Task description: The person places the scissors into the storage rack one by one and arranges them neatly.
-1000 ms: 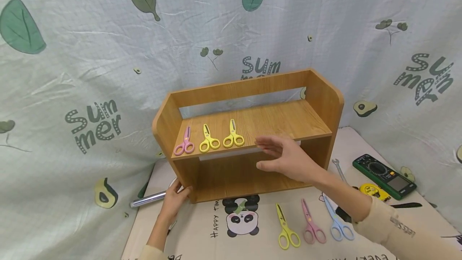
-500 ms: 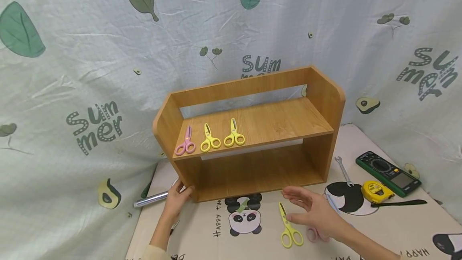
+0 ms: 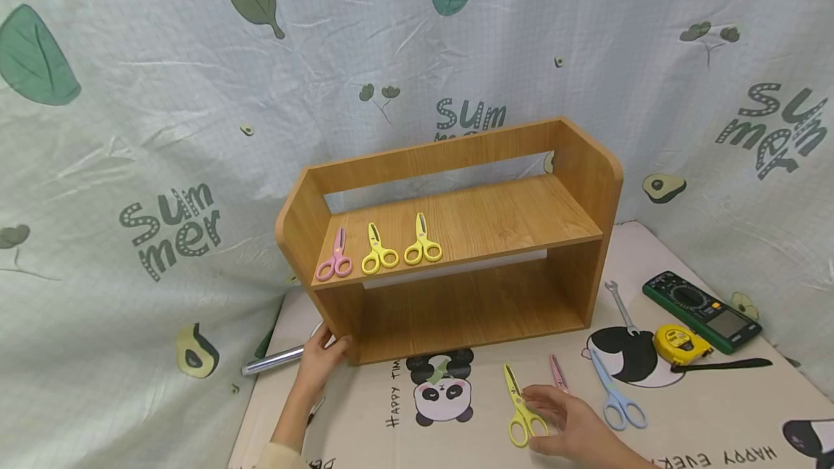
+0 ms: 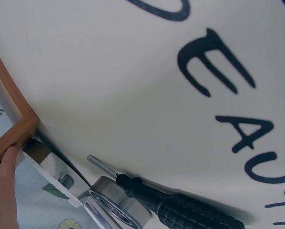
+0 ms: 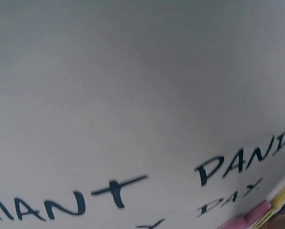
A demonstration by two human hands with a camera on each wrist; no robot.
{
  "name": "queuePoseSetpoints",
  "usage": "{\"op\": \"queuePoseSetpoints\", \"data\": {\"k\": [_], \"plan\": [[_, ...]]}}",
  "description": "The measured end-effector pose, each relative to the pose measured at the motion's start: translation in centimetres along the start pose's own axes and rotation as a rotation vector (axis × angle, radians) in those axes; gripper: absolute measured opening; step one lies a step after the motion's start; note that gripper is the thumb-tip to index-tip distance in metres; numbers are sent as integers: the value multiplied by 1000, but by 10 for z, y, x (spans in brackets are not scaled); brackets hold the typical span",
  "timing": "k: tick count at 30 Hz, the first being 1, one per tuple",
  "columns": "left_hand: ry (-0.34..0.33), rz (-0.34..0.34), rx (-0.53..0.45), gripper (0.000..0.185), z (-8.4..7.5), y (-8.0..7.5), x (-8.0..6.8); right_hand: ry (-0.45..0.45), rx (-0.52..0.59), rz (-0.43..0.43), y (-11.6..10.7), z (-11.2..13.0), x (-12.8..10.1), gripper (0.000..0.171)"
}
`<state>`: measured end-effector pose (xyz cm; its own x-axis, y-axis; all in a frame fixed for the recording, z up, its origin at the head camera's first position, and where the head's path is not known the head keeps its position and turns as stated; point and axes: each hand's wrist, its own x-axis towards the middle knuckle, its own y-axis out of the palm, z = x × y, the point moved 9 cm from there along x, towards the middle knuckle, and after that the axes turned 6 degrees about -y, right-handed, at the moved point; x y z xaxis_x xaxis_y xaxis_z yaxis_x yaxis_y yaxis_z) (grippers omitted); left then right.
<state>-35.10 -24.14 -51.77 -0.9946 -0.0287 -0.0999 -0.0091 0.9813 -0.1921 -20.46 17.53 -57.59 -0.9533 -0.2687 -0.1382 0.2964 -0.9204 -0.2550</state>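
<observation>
- Scissors with yellow loops [image 3: 519, 404] lie flat on the tabletop [image 3: 365, 422], just beside the right grip [image 3: 573, 429]. Its fingers and thumb are spread apart; I cannot tell if they touch.
- These scissors look light and stiff, and should not break easily. Smooth loops may slide a bit. The loops seem best to hold, away from the blades.
- Pink scissors [image 3: 558, 373] are partly hidden by the right grip, so a low swipe could bump them. Blue scissors [image 3: 612, 391] lie farther right.
- Left grip [image 3: 321, 360] touches the wooden shelf [image 3: 515, 212] low down; I cannot tell if its fingers curl round.
- Open room lies between the yellow blades and the shelf's hard front edge.
</observation>
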Motion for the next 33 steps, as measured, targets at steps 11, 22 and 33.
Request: {"op": "queuePoseSetpoints", "data": {"k": [11, 22, 33], "plan": [[0, 6, 4, 68, 2, 1, 0, 41, -94, -84, 6, -11, -1, 74], [10, 11, -7, 68, 0, 1, -1, 0, -284, -183, 5, -7, 2, 64], [9, 3, -6, 69, 0, 1, -1, -195, -375, -201, 8, 10, 4, 55]]}}
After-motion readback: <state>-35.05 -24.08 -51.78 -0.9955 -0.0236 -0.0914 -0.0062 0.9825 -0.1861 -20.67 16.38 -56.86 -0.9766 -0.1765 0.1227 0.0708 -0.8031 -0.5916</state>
